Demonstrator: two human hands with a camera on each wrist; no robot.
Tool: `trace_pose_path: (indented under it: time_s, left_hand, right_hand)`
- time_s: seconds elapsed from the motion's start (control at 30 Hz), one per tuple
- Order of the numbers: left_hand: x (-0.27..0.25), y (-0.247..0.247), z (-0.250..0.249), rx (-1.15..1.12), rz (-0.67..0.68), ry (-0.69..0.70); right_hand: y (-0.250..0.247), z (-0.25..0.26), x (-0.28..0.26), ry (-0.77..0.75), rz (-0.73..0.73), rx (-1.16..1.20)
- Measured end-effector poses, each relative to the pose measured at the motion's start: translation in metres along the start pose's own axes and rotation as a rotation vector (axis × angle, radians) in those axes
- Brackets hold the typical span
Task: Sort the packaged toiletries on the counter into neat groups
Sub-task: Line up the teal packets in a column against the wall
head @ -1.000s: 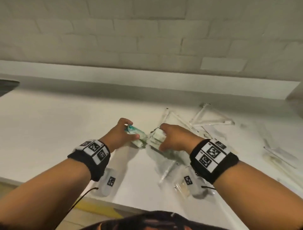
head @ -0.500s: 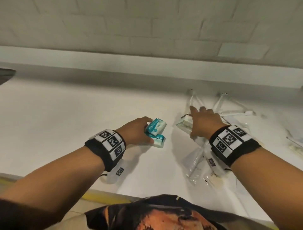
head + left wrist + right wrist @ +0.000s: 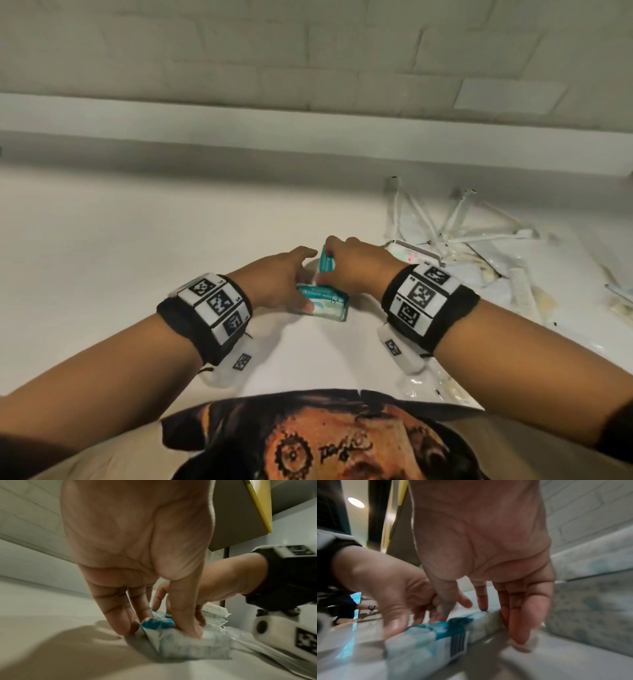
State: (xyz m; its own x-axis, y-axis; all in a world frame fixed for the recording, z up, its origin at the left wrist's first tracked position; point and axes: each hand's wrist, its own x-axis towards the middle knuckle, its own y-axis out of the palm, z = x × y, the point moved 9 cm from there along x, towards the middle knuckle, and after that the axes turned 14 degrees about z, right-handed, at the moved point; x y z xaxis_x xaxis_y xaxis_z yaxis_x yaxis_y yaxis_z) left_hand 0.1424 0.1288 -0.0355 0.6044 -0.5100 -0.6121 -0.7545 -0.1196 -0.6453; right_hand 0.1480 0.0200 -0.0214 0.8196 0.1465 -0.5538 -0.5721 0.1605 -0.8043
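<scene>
A: Judging from how things lie on the surface (image 3: 120, 260), how much of the sorting can be called done?

B: Only a start, it would seem. Two teal packets are being gathered in the middle: a flat packet (image 3: 323, 303) lies on the surface, and an upright packet (image 3: 327, 263) is held on edge just behind it. Off to the right, a loose heap of wrapped toothbrushes (image 3: 445, 222), a comb (image 3: 520, 291) and other clear sachets is left ungrouped, some of them crossing one another.

A: How is the flat packet placed against the left hand (image 3: 277, 281)?

B: It is grasped. In the left wrist view the thumb (image 3: 187, 618) is pressed onto the packet's top and the fingers (image 3: 120, 615) are set against its far edge, so the packet is pinched between them while it rests on the surface.

A: And the right hand (image 3: 359, 270)?

B: The upright packet is pinched at its top edge by the fingertips, as the head view shows. In the right wrist view the fingers (image 3: 525, 615) are seen reaching down beside a teal packet's long side; which packet that is cannot be told through the blur.

A: What is left, then?

B: The two teal packets are probably to be squared together, and the whole right-hand heap remains to be separated by kind.
</scene>
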Motion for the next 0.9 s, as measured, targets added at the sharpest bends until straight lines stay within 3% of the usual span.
trace_pose_path:
  time_s: [0.2, 0.33, 0.43, 0.57, 0.67, 0.8, 0.9]
  left_hand:
    - [-0.003, -0.012, 0.016, 0.077, -0.074, -0.177]
    - [0.002, -0.002, 0.013, -0.046, 0.007, -0.156]
    - [0.005, 0.002, 0.005, -0.104, 0.032, -0.123]
    - [0.003, -0.009, -0.002, 0.082, -0.069, -0.144]
    - [0.000, -0.026, -0.015, 0.253, -0.201, -0.011]
    - [0.003, -0.011, -0.031, 0.369, 0.024, 0.276]
    - [0.006, -0.010, -0.029, 0.496, 0.025, 0.239]
  right_hand:
    - [-0.016, -0.022, 0.008, 0.070, 0.013, -0.086]
    - [-0.018, -0.027, 0.007, 0.028, -0.072, 0.031]
    - [-0.010, -0.009, 0.011, -0.108, -0.059, -0.150]
    - [-0.015, -0.008, 0.019, -0.041, -0.121, -0.290]
    - [-0.026, -0.010, 0.019, 0.005, -0.172, -0.305]
    - [-0.033, 0.003, 0.018, -0.048, -0.195, -0.351]
    - [-0.033, -0.011, 0.020, 0.062, -0.125, -0.221]
